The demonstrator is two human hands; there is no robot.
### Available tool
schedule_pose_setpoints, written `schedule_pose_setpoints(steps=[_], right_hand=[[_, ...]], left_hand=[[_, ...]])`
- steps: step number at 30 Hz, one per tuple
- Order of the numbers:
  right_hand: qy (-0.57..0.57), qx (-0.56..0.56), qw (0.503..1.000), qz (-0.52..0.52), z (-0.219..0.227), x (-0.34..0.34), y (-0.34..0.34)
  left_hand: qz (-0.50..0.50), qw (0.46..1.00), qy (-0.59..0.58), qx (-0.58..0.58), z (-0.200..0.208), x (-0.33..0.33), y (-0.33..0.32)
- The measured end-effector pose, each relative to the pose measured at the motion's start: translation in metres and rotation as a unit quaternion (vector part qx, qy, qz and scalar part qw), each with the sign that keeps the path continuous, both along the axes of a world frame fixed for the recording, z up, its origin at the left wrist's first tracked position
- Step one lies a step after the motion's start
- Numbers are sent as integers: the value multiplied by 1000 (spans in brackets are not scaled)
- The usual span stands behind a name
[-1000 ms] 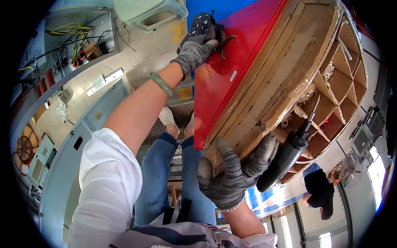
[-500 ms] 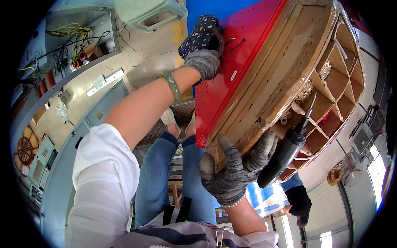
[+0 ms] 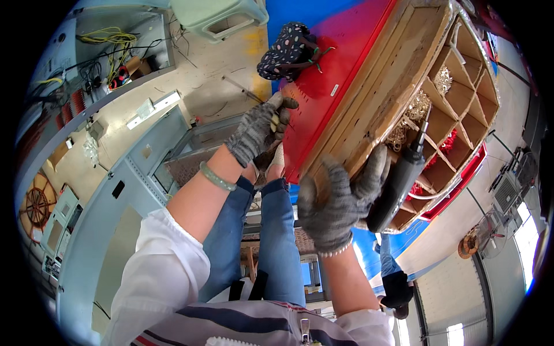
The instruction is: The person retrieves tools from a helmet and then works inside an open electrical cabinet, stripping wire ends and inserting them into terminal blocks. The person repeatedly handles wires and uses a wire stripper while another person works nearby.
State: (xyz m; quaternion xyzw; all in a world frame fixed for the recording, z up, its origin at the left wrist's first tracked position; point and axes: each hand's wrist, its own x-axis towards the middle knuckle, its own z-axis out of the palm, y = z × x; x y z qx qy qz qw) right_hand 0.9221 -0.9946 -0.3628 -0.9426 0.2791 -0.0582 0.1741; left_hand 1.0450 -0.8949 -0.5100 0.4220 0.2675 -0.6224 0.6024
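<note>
My gloved left hand [image 3: 262, 130] is closed over the floor at the near edge of a red metal panel [image 3: 323, 89]. From its fingers sticks a long thin metal rod [image 3: 239, 87], and a small yellowish piece shows in the grip; it looks like a screwdriver. Just beyond lies a dark dotted cloth pouch [image 3: 284, 55] with green-tipped ends poking out. My gloved right hand [image 3: 337, 213] grips the near end of a divided cardboard box [image 3: 369, 95], thumb apart from the fingers. Against its fingers rests a black electric screwdriver [image 3: 398, 187], bit upward; whether hidden fingers hold it I cannot tell.
Gold and red tangled bits [image 3: 418, 106] fill some box compartments. A pale green stool [image 3: 222, 17] stands at the top. Grey metal cabinets with wiring [image 3: 112, 55] are on the left. At the lower right is another person [image 3: 395, 288]; a fan [image 3: 490, 236] stands farther off.
My left hand has drawn back from the pouch toward me, and the thin rod now shows in it. My right hand and the box appear a little higher in view.
</note>
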Motion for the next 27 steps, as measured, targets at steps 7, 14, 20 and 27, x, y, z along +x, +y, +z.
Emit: schedule_pose_setpoints(steps=[7, 14, 20, 27], right_hand=[[-5, -11, 1000, 7, 65, 6, 47], [127, -2, 992, 9, 183, 12, 98], [113, 128, 982, 84, 347, -7, 155], [155, 689, 696, 128, 579, -18, 258]], left_hand=[[127, 986, -21, -105, 192, 16, 103], [-131, 970, -201, -35, 424, 4, 210], [-129, 964, -220, -81, 594, -43, 297], [-79, 869, -452, -187, 724, -164, 357]])
